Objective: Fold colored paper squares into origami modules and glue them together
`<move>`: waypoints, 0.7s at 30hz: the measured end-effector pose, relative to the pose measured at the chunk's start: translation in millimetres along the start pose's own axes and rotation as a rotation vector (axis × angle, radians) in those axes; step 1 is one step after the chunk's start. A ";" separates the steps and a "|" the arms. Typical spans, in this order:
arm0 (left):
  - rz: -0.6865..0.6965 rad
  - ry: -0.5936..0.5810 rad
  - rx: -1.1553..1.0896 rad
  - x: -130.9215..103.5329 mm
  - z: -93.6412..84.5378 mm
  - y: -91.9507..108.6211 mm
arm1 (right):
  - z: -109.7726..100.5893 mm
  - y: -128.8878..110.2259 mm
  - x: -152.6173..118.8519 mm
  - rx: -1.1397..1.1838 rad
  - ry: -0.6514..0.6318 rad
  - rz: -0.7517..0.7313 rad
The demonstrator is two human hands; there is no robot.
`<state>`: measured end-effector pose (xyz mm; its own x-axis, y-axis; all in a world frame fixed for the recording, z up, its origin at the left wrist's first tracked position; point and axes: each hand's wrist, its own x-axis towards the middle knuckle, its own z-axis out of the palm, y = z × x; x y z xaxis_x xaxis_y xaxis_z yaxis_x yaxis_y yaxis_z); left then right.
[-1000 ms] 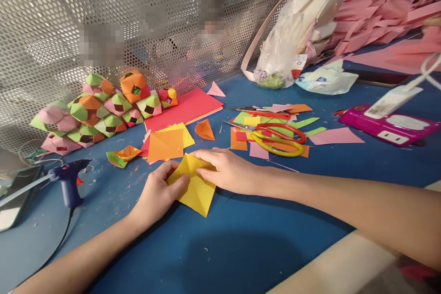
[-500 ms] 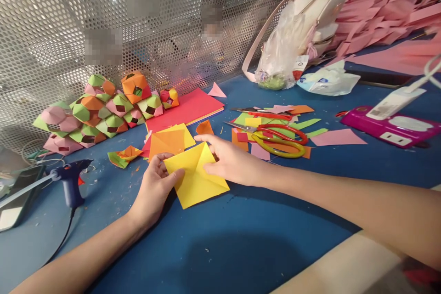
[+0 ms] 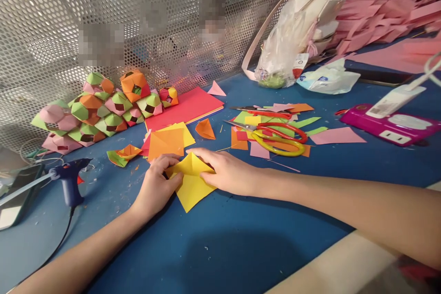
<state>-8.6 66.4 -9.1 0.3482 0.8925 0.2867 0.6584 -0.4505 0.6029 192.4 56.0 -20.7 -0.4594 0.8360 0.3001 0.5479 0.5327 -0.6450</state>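
Our left hand (image 3: 159, 180) and right hand (image 3: 225, 172) pinch opposite sides of the yellow paper (image 3: 193, 186), between the worktop's (image 3: 241, 239) near and far edges. We judge it light, crisp, easily creased, best held by its side corners. Behind our blue, speckled surface rises a perforated screen (image 3: 241, 23).
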 end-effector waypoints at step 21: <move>0.032 -0.201 -0.044 -0.5 -3.2 1.4 | 10.5 6.8 -1.3 -0.268 -0.013 -0.312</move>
<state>-10.0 65.5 -6.1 0.4975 0.8537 0.1541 0.6167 -0.4729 0.6293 189.4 57.2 -32.8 -0.6401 0.6281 0.4425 0.5427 0.7773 -0.3182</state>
